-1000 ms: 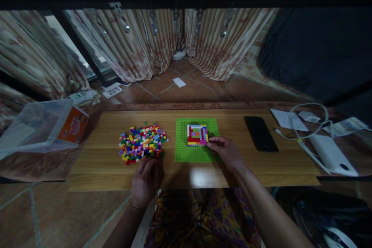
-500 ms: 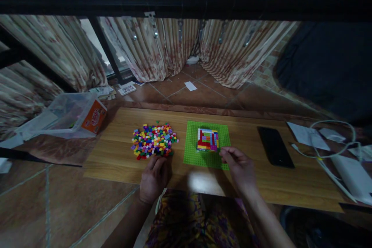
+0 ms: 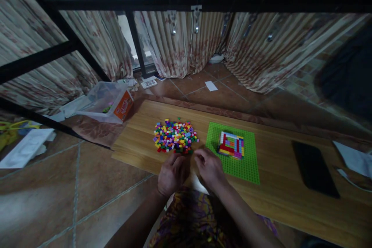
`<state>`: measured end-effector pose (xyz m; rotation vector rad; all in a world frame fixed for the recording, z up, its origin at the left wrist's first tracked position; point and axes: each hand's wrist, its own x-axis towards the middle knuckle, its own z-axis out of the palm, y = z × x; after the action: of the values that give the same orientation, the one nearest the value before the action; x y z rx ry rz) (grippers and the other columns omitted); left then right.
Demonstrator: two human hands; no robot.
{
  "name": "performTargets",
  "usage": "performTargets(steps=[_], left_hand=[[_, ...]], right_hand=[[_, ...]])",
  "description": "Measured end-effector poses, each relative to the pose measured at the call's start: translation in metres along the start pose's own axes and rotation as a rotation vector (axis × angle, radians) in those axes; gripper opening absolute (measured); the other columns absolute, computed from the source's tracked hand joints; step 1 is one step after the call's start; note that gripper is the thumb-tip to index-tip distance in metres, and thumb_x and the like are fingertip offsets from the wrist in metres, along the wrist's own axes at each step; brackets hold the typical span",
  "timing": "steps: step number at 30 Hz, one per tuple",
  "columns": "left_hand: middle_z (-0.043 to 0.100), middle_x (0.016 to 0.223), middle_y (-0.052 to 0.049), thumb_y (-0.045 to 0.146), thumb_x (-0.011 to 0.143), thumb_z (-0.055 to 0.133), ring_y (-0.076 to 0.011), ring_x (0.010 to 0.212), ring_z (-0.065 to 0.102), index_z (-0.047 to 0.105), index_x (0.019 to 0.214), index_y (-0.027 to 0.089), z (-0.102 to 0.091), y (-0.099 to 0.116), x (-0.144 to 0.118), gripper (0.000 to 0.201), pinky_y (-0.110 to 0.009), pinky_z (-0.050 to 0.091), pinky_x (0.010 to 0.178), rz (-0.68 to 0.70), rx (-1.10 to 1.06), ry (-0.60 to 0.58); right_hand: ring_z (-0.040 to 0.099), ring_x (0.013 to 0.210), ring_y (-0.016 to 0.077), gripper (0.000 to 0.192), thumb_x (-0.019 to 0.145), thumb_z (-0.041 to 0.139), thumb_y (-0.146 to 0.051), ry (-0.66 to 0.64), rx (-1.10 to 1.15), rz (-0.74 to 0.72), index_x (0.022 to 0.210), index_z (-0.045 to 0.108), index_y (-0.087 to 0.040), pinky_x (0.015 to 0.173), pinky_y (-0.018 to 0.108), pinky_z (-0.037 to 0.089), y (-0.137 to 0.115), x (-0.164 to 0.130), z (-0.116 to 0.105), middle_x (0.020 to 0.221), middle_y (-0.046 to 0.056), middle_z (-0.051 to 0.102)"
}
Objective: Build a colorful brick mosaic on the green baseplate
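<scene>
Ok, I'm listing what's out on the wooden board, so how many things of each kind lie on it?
Brick pile: 1
Green baseplate: 1
Brick build on the baseplate: 1
Black phone: 1
Total: 4

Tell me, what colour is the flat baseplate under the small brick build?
Bright green baseplate, seen in the head view.

My right hand (image 3: 209, 167) has left the square block of little coloured bricks (image 3: 231, 144) on the flat green plastic plate (image 3: 247, 162). It now sits beside my left hand (image 3: 172, 172), at the near edge of the heap of tiny coloured bricks (image 3: 175, 136). My head has turned left, so everything slid right.
</scene>
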<state>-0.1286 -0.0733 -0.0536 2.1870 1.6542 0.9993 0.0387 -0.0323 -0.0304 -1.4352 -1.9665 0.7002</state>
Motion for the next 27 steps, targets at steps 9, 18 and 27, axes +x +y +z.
performTargets(steps=[9, 18, 27], left_hand=[[0.062, 0.094, -0.008, 0.018, 0.089, 0.048, -0.0153, 0.082, 0.061, 0.062, 0.097, 0.018, 0.000, 0.001, 0.001, 0.016, -0.026, 0.053, 0.073, 0.020, -0.006, 0.017], [0.061, 0.092, -0.007, 0.019, 0.089, 0.047, -0.0160, 0.082, 0.061, 0.060, 0.096, 0.019, -0.003, 0.004, 0.003, 0.015, -0.027, 0.053, 0.073, 0.002, 0.011, -0.005], [0.061, 0.094, -0.007, 0.018, 0.090, 0.048, -0.0165, 0.082, 0.061, 0.059, 0.097, 0.018, -0.002, 0.001, 0.004, 0.013, -0.027, 0.052, 0.072, 0.034, 0.043, 0.001]], right_hand=[[0.060, 0.083, 0.0222, 0.011, 0.086, 0.053, -0.018, -0.031, -0.220, -0.031, 0.088, 0.062, -0.022, 0.072, 0.033, 0.045, -0.003, 0.013, 0.016, 0.093, 0.008, 0.063], [0.064, 0.072, 0.0183, 0.013, 0.088, 0.051, -0.026, 0.008, 0.175, 0.081, 0.092, 0.063, -0.022, 0.068, 0.029, 0.049, -0.010, -0.006, -0.004, 0.083, 0.004, 0.068], [0.065, 0.086, 0.0197, 0.022, 0.086, 0.057, -0.035, 0.207, 0.360, 0.237, 0.100, 0.070, -0.025, 0.078, 0.034, 0.051, 0.022, -0.025, -0.055, 0.097, 0.004, 0.070]])
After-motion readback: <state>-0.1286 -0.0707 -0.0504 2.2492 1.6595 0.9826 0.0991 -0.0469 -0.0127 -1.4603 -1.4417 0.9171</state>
